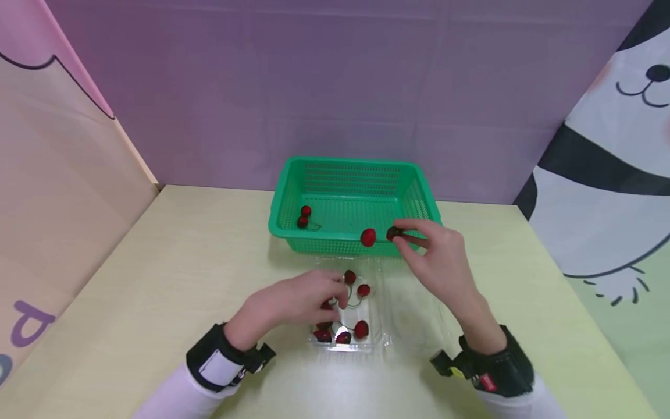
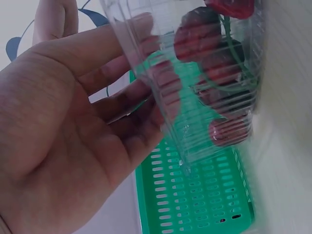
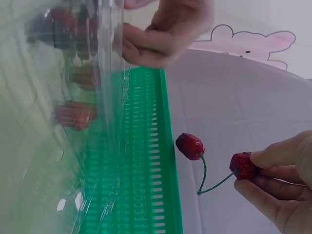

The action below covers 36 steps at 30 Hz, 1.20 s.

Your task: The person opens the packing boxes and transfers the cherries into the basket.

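Note:
My right hand (image 1: 445, 262) pinches one dark red cherry (image 3: 243, 165) between thumb and fingertips, near the front right of the green basket (image 1: 356, 235). Joined to it by a green stem, a second cherry (image 3: 190, 146) dangles freely. Over the left side of a clear plastic box (image 1: 378, 302) is my left hand (image 1: 298, 299), its fingers loosely bent at the box wall, with no cherry seen in its grasp. Inside that box lie several red cherries (image 1: 361, 329) with green stems, some partly hidden by the left hand. A pair of cherries (image 1: 303, 222) rests in the basket's left part.
Both box and basket stand on a pale wooden table (image 1: 183, 279), the basket behind the box. The box's clear lid (image 1: 419, 314) lies folded out to the right. A purple cloth wall (image 1: 340, 87) rises behind the table, with printed panels on either side.

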{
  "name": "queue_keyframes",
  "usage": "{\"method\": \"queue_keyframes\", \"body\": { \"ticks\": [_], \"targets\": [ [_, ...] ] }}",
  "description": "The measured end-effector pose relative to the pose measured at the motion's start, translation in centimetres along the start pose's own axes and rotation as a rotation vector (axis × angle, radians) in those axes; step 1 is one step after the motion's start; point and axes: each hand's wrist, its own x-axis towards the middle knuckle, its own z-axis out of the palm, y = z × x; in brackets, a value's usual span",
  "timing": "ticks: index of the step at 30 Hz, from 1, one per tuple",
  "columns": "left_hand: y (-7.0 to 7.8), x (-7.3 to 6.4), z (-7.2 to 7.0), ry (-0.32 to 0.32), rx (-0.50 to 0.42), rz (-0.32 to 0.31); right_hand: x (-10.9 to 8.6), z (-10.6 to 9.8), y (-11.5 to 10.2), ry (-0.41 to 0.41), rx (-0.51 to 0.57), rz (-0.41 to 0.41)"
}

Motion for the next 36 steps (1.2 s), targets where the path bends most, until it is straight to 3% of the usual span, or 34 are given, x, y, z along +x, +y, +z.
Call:
{"method": "queue_keyframes", "body": {
  "ticks": [7,15,36],
  "targets": [
    [0.5,-0.1,0.2,-0.080,0.001,-0.073,0.6,0.1,1.1,0.047,-0.007,0.022],
    [0.7,-0.2,0.2,-0.117,0.022,-0.107,0.9,-0.1,1.9,0.077,-0.027,0.052],
    [1.2,-0.3,0.5,-0.147,0.114,-0.064,0.8,0.0,4.8,0.099,-0.090,0.154]
  ]
}}
